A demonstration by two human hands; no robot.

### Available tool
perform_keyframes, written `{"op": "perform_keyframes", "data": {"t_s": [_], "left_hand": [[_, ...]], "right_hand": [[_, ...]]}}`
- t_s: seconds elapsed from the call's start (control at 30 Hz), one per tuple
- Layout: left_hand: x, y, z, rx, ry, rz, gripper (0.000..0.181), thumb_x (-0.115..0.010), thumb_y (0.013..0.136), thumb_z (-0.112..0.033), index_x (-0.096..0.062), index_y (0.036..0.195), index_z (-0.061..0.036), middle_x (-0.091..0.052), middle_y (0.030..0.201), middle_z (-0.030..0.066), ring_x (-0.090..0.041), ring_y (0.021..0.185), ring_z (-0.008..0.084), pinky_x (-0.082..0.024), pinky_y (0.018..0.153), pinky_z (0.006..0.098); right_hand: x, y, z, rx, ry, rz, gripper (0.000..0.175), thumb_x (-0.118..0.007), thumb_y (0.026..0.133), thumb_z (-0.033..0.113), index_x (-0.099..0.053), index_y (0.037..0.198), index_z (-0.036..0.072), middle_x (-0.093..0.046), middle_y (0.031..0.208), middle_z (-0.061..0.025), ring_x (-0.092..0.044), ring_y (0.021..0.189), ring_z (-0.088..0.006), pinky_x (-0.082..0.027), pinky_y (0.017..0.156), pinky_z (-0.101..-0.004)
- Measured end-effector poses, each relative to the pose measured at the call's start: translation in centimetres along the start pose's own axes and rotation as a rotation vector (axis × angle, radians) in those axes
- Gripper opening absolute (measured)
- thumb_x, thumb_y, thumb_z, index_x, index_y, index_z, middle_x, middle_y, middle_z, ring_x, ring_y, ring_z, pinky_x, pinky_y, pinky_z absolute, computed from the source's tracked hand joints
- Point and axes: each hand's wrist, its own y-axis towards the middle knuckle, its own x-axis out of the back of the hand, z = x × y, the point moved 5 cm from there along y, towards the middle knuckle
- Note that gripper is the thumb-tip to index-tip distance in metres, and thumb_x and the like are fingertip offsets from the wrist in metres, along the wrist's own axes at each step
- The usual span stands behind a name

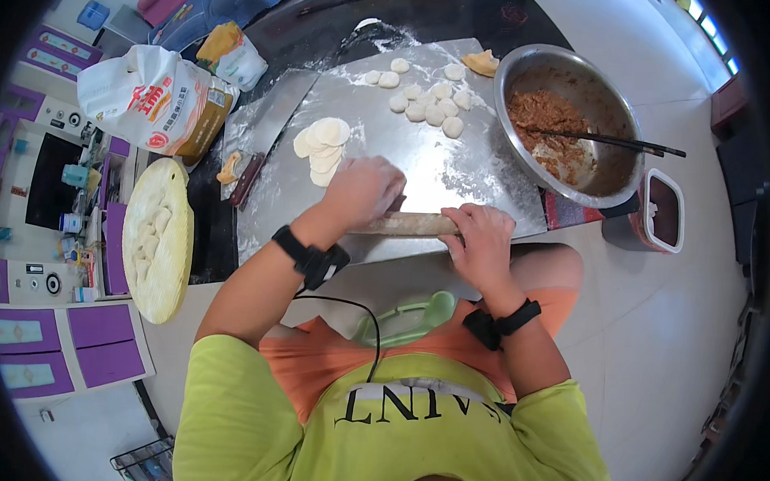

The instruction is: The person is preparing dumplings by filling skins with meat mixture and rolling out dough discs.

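Note:
A wooden rolling pin [420, 224] lies across the near part of the floured metal sheet [467, 170]. My right hand [485, 239] grips its right end, with thumb and fingers around the wood. Just beyond the pin's left part, my left hand [369, 184] is bent down with curled fingers; what lies under them is hidden. Overlapping round dough wrappers [328, 137] form a small pile past my left hand. Farther back, several small flattened dough pieces [435, 115] sit in a loose group on the sheet.
At right stands a steel bowl [634, 125] of minced filling [548, 116] with chopsticks [617, 142]. A cleaver [261, 153] lies left, beside a flour bag [161, 102]. A yellow round board [175, 246] holds several dumplings [151, 235]. A bin [646, 218] stands right.

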Motion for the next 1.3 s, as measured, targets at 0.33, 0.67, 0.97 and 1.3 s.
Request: {"op": "perform_keyframes", "data": {"t_s": [0.33,0.67,0.97,1.3], "left_hand": [[-1.9,-7.6,1.1,0.179,-0.178,-0.058,0.037,-0.043,0.093,-0.037,-0.055,0.118,-0.0125,-0.050,0.120,0.0132,-0.042,0.117,0.0304,-0.030,0.095,0.0506],[-2.6,-3.2,6.2,0.528,0.116,-0.226,0.061,-0.031,0.093,-0.053,-0.023,0.145,-0.0225,-0.017,0.152,0.0135,-0.010,0.139,0.0392,-0.005,0.106,0.0646],[-2.8,-8.2,2.7,0.277,0.140,-0.035,0.067,-0.034,0.090,-0.058,-0.026,0.145,-0.0198,-0.022,0.151,0.0107,-0.012,0.139,0.0381,-0.008,0.103,0.0688],[-2.4,-3.8,6.5,0.377,0.036,-0.380,0.054,-0.038,0.093,-0.047,-0.038,0.138,-0.0172,-0.031,0.146,0.0111,-0.024,0.136,0.0356,-0.016,0.105,0.0627]], "right_hand": [[0.7,1.6,1.3,0.082,0.014,0.107,0.036,-0.068,0.074,0.025,-0.062,0.109,0.019,-0.058,0.094,-0.0018,-0.052,0.092,-0.0218,-0.033,0.083,-0.0393],[-3.6,7.8,-0.5,-0.010,-0.318,0.110,0.061,-0.054,0.086,0.045,-0.045,0.132,0.007,-0.043,0.137,-0.0158,-0.037,0.130,-0.0310,-0.023,0.108,-0.0474],[-0.4,1.0,2.2,0.120,-0.189,0.321,0.071,-0.056,0.083,0.048,-0.039,0.135,0.002,-0.037,0.140,-0.0212,-0.032,0.132,-0.0349,-0.024,0.107,-0.0478],[-2.8,6.4,-0.7,-0.008,-0.211,0.178,0.069,-0.052,0.085,0.051,-0.043,0.132,0.001,-0.036,0.140,-0.0226,-0.032,0.133,-0.0344,-0.023,0.109,-0.0444]]}}
